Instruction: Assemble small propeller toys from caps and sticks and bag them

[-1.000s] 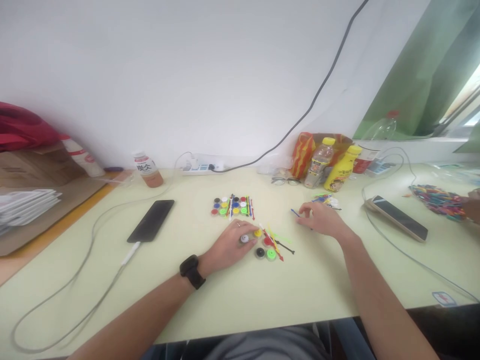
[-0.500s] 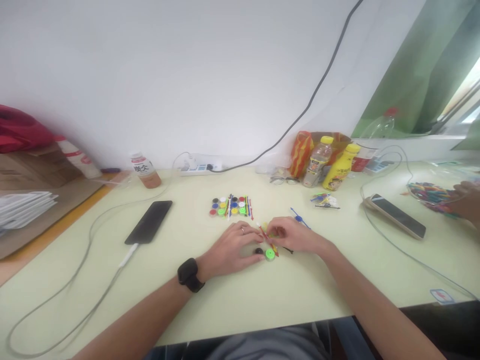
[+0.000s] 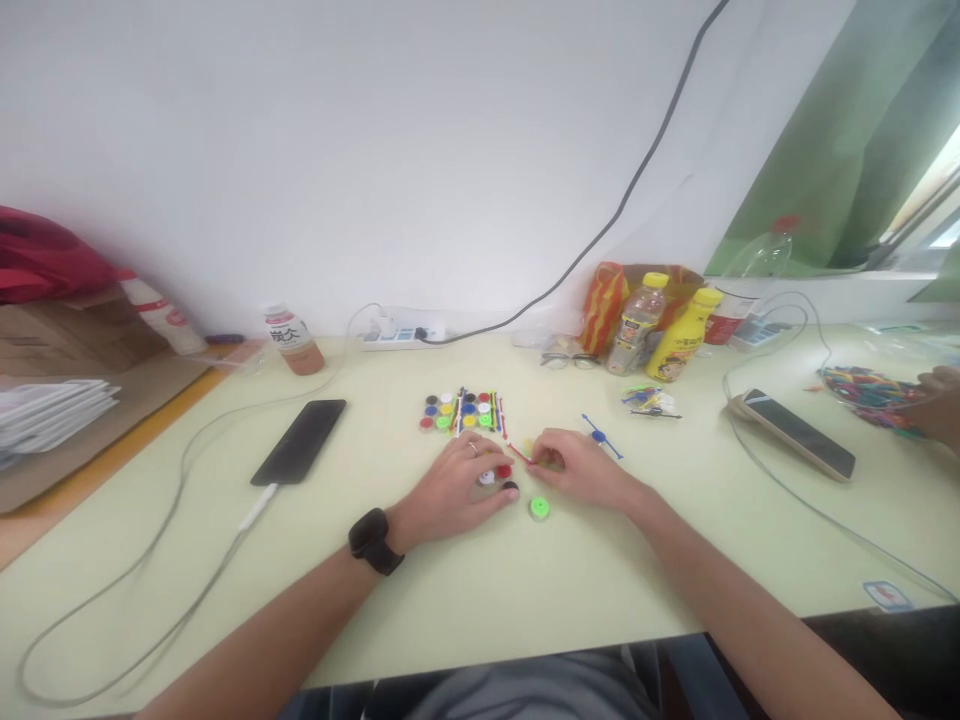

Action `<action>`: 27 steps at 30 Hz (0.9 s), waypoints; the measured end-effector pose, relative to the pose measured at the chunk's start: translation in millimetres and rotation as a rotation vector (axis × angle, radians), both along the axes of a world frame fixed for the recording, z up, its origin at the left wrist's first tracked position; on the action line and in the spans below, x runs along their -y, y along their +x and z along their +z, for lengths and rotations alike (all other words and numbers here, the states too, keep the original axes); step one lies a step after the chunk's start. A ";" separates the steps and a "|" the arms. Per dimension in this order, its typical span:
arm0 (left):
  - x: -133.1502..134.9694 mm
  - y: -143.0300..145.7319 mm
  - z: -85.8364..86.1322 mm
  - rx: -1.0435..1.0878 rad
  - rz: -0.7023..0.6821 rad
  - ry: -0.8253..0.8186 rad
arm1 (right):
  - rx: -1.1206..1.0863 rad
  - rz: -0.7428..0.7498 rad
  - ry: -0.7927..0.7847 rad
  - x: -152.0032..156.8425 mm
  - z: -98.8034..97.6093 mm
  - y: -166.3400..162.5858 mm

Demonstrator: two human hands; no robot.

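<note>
My left hand (image 3: pixel 455 487) curls its fingers and thumb around a small group of round plastic discs on the table. Between them show a white disc (image 3: pixel 487 478), a red disc (image 3: pixel 505 471) and a black disc (image 3: pixel 511 487). Close by on the right, my right hand (image 3: pixel 576 470) pinches a thin red arrow-shaped stick (image 3: pixel 519 454); its fingertips partly hide something yellowish. A bright green disc (image 3: pixel 539 509) lies loose in front of both hands. Beyond my right hand rests a blue arrow stick with a round middle (image 3: pixel 598 437).
Behind my hands, coloured discs and arrow sticks lie in neat groups (image 3: pixel 469 410). A small bag of pieces (image 3: pixel 651 402), bottles (image 3: pixel 679 335) and eyeglasses (image 3: pixel 568 360) stand farther back. Phones (image 3: pixel 298 442) with cables lie at both sides. Another person's hand (image 3: pixel 941 405) is at far right.
My left hand has shifted slightly left and back, bringing the black disc along; white and red discs now show under its fingers. My right hand has drawn a little left, holding the red stick.
</note>
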State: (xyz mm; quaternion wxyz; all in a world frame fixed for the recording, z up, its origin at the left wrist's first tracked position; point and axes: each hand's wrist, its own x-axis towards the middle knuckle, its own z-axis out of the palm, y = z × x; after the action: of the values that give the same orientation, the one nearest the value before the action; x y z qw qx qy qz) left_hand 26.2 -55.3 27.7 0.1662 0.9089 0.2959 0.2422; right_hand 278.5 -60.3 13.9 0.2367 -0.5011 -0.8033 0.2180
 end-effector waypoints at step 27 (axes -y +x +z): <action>-3.8 1.6 -11.2 0.301 0.169 -0.146 | -0.155 -0.063 0.038 -10.1 -11.9 -6.6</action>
State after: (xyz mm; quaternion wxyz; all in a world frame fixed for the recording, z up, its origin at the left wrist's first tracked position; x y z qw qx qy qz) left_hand 27.9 -51.5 16.4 0.2530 0.8198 0.3598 0.3667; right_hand 271.9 -50.2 2.0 0.3145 -0.5033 -0.7702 0.2335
